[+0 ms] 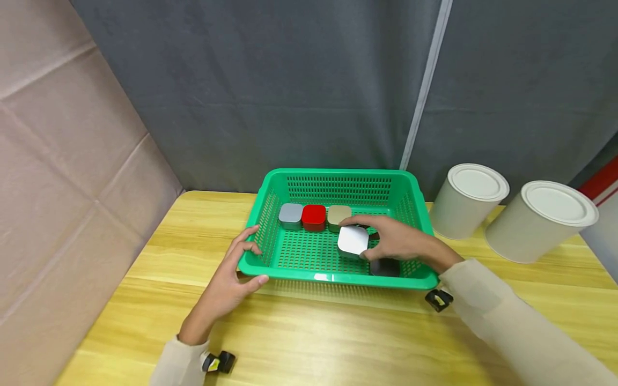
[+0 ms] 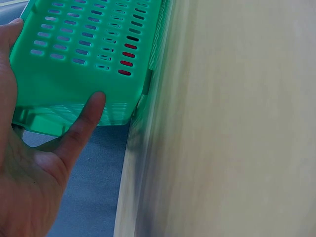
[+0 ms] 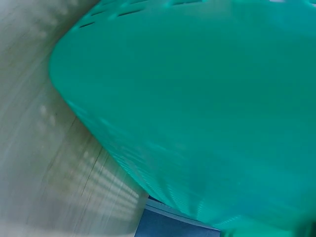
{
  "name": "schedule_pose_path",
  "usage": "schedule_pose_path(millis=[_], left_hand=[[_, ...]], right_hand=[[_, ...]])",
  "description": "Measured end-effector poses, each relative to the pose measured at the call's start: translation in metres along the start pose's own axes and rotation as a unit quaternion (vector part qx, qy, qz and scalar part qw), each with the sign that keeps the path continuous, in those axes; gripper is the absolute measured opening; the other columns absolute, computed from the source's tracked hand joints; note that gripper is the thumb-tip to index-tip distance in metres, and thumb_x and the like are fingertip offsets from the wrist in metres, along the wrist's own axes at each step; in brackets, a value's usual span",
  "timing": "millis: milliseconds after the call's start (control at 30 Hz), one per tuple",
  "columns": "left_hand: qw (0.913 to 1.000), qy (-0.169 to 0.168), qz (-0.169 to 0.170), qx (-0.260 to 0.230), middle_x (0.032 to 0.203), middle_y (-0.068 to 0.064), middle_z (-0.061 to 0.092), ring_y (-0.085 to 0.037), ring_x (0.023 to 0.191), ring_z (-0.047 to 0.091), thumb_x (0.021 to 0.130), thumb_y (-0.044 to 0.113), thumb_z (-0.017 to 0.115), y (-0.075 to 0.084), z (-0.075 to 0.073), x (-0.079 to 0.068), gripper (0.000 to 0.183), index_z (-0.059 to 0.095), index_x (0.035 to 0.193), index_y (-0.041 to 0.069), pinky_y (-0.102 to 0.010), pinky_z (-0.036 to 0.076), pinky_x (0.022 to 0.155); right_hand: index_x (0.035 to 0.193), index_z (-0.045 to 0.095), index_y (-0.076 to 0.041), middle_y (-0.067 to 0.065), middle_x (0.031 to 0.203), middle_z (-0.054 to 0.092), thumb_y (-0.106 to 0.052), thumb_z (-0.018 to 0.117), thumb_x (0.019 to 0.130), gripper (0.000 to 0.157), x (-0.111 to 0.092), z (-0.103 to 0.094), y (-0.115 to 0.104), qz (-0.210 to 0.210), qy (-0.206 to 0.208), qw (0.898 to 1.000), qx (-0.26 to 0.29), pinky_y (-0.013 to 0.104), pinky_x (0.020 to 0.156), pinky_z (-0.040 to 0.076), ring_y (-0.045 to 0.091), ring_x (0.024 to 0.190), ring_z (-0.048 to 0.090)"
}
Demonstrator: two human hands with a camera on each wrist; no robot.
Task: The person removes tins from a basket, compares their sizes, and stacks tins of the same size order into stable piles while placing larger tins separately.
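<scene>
A green plastic basket (image 1: 333,279) with slotted walls stands on the table. My left hand (image 1: 232,281) holds its front left corner; the thumb (image 2: 88,118) lies against the outer wall. Inside the basket, my right hand (image 1: 398,239) pinches a small square tin with a white lid (image 1: 353,239) between thumb and fingers. Behind it, a grey square tin (image 1: 291,213), a red one (image 1: 314,215) and a gold one (image 1: 338,214) line up side by side. A black tin (image 1: 385,267) sits in the front right corner. The right hand partly hides something dark behind it.
Two large white lidded cans (image 1: 468,201) stand on the wooden table (image 1: 338,338) to the right of the basket. A dark grey curtain (image 1: 270,107) hangs close behind, and a beige cloth (image 1: 72,187) hangs at the left. Only the basket's outer wall (image 3: 197,98) fills the right wrist view.
</scene>
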State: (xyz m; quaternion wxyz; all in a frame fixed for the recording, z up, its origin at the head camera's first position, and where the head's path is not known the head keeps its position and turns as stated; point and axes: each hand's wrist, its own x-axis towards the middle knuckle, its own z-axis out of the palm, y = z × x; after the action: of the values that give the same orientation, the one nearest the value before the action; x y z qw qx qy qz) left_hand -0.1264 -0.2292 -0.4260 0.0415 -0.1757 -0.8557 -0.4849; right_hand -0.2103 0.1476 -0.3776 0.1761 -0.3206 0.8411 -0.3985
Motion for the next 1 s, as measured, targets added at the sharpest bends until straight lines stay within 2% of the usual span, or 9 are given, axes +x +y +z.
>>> schedule_pose_path(millis=[233, 433, 633, 800, 1000], left_hand=[[1.0, -0.002, -0.001, 0.0, 0.172, 0.003, 0.024, -0.044, 0.159, 0.016, 0.086, 0.008, 0.083, 0.0, 0.0, -0.001, 0.043, 0.051, 0.116, 0.008, -0.071, 0.031, 0.115], [1.0, -0.001, -0.001, 0.001, 0.172, 0.002, 0.025, -0.044, 0.159, 0.016, 0.086, 0.007, 0.082, 0.001, 0.001, -0.001, 0.044, 0.051, 0.116, 0.007, -0.073, 0.027, 0.116], [1.0, -0.001, -0.001, 0.0, 0.172, 0.001, 0.025, -0.044, 0.159, 0.016, 0.086, 0.006, 0.082, 0.002, 0.001, 0.0, 0.044, 0.05, 0.116, 0.007, -0.071, 0.028, 0.117], [1.0, 0.0, 0.0, 0.003, 0.172, 0.001, 0.025, -0.044, 0.16, 0.016, 0.086, 0.006, 0.082, 0.002, 0.0, 0.0, 0.044, 0.05, 0.115, 0.007, -0.072, 0.026, 0.117], [1.0, -0.001, 0.001, 0.006, 0.172, 0.001, 0.025, -0.044, 0.159, 0.016, 0.086, 0.007, 0.083, 0.002, 0.001, 0.0, 0.044, 0.051, 0.116, 0.006, -0.072, 0.025, 0.117]], right_hand=[[0.147, 0.056, -0.009, 0.015, 0.142, 0.059, -0.007, 0.072, 0.084, 0.065, -0.006, -0.004, -0.003, 0.003, 0.032, 0.999, -0.008, 0.047, 0.095, 0.053, 0.03, 0.117, 0.052], [0.148, 0.056, -0.008, 0.015, 0.144, 0.058, -0.006, 0.074, 0.086, 0.065, -0.018, -0.012, -0.006, 0.005, 0.064, 0.998, 0.003, 0.052, 0.098, 0.054, 0.031, 0.116, 0.053], [0.147, 0.057, -0.015, 0.01, 0.136, 0.061, -0.006, 0.075, 0.086, 0.064, -0.032, -0.021, -0.009, -0.004, 0.087, 0.996, 0.011, 0.056, 0.098, 0.054, 0.032, 0.112, 0.054], [0.148, 0.057, -0.014, 0.009, 0.137, 0.06, -0.007, 0.074, 0.087, 0.064, -0.045, -0.027, -0.014, -0.006, 0.1, 0.995, 0.009, 0.046, 0.095, 0.056, 0.031, 0.112, 0.054], [0.148, 0.057, -0.018, 0.003, 0.137, 0.063, -0.011, 0.077, 0.088, 0.064, -0.062, -0.03, -0.018, -0.007, 0.129, 0.991, -0.032, 0.034, 0.098, 0.053, 0.018, 0.109, 0.057]])
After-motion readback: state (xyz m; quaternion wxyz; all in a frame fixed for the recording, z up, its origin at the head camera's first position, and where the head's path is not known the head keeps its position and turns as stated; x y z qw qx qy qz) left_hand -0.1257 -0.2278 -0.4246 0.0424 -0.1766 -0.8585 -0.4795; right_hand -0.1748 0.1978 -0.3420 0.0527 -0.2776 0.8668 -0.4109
